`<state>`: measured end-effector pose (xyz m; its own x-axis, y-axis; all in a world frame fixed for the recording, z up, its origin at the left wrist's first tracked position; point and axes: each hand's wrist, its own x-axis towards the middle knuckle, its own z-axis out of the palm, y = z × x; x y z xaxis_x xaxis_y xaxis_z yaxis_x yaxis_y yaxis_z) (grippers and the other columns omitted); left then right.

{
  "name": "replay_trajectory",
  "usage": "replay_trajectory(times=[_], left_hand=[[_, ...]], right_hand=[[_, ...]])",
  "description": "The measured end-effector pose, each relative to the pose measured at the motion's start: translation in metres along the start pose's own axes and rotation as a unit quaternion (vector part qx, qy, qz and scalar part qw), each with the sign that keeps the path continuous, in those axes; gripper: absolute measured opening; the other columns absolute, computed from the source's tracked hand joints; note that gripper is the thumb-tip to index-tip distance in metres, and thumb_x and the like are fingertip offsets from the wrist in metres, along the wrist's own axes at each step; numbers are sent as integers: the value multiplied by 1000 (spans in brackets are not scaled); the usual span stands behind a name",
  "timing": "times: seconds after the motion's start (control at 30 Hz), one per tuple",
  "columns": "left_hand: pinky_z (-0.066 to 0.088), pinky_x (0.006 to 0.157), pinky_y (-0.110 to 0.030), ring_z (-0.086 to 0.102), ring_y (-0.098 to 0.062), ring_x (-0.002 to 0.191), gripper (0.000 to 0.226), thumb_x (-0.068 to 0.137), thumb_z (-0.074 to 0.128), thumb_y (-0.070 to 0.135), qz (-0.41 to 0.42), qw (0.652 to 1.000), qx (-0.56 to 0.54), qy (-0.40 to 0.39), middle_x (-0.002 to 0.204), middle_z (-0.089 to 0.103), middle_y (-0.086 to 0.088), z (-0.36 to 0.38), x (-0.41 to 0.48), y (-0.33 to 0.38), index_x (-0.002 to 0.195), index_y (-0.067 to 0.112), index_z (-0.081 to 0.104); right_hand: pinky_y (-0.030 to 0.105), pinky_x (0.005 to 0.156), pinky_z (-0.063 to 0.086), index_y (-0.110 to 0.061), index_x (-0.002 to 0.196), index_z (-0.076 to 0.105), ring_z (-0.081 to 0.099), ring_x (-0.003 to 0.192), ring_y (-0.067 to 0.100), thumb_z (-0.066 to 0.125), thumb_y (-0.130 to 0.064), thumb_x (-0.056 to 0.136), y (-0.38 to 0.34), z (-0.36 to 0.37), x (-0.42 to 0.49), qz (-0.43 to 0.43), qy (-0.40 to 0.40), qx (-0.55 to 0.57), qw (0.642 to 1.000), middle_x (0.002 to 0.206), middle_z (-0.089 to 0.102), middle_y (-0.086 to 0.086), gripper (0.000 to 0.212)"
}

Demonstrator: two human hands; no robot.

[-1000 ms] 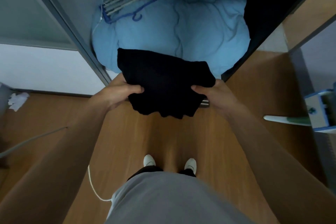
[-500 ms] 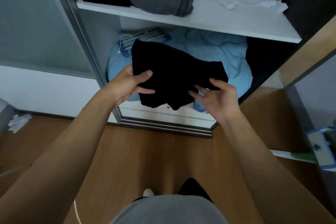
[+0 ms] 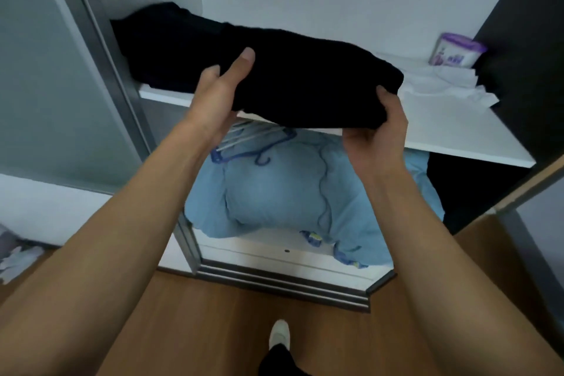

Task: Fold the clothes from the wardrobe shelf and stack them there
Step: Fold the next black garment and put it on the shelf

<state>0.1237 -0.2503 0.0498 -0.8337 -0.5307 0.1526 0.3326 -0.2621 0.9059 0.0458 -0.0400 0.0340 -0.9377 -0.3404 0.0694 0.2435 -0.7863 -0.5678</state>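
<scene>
While the left hand (image 3: pixel 220 94) and right hand (image 3: pixel 377 131) grip the folded black garment (image 3: pixel 305 79), it crosses the shelf (image 3: pixel 451 133) edge

Light-blue quilt (image 3: pixel 274 192) bundled just below centre, toward 6 o'clock. Blue-and-white hangers (image 3: pixel 253 137) lie on its 11 o'clock edge. Purple-lidded tub (image 3: pixel 454 50) at 2 o'clock. Crumpled white paper (image 3: pixel 18 259) on wooden floor (image 3: pixel 213 330), 8 o'clock.
</scene>
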Motion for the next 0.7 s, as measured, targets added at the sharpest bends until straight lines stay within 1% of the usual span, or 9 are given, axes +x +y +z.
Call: replay_trajectory(times=[0.07,0.17,0.3,0.37,0.43,0.47,0.53,0.63,0.7], left_hand=[[56,91,-39,71,-28,105,34,93,67,30,31,999,13,-10,107,75,-13,8,40,14,110,1,67],[54,97,-43,69,-29,110,33,94,65,33,68,998,0,-7,112,74,-15,19,96,29,111,4,67],[55,97,-39,70,-25,108,40,98,59,38,43,995,81,47,118,73,-11,14,173,18,122,6,63],[51,101,-38,68,-21,107,47,99,52,46,-49,972,214,86,126,69,-8,5,201,0,130,11,61],[44,107,-39,62,-17,112,58,91,51,65,-154,939,299,70,128,66,1,-5,216,-14,130,22,62],[44,107,-38,62,-17,113,64,84,56,71,-169,929,324,55,125,68,3,-8,222,-18,127,24,65],[52,93,-28,68,-15,102,61,76,70,65,-126,915,380,48,109,73,4,-11,236,-23,117,20,69],[50,60,-11,71,-2,77,19,89,70,43,-9,907,415,65,84,73,10,-1,256,-22,86,24,71],[51,57,-12,70,1,72,20,95,65,37,48,914,393,90,82,72,10,3,271,-20,80,24,69]], right_hand=[[23,78,55,-12,102,66,66,86,14,63,-9,83,-2,16,40,-10,-26,21,999,95,68,3,19],[25,77,55,-11,106,68,68,88,18,62,-10,83,-4,33,105,-18,-58,30,998,97,70,5,24],[24,67,55,-11,95,76,69,85,17,59,-7,92,11,25,188,-11,-17,-102,995,89,74,2,18],[20,61,52,-13,98,74,68,84,15,68,-27,92,21,0,213,25,48,-320,946,90,74,0,16],[20,59,48,-16,93,73,67,78,14,69,-57,85,30,-29,228,54,85,-497,862,93,74,0,42],[24,62,51,-9,96,74,70,81,17,68,-66,81,32,-37,234,46,95,-519,848,97,75,5,60],[33,73,58,1,98,72,73,91,22,69,-68,77,32,-38,249,15,95,-518,850,103,74,14,72],[30,66,57,-11,77,70,73,77,17,77,-46,79,26,-21,273,-42,77,-528,845,80,75,4,36],[25,60,58,-17,76,71,74,73,13,77,-42,79,22,-11,288,-87,65,-483,869,73,75,-4,26]])
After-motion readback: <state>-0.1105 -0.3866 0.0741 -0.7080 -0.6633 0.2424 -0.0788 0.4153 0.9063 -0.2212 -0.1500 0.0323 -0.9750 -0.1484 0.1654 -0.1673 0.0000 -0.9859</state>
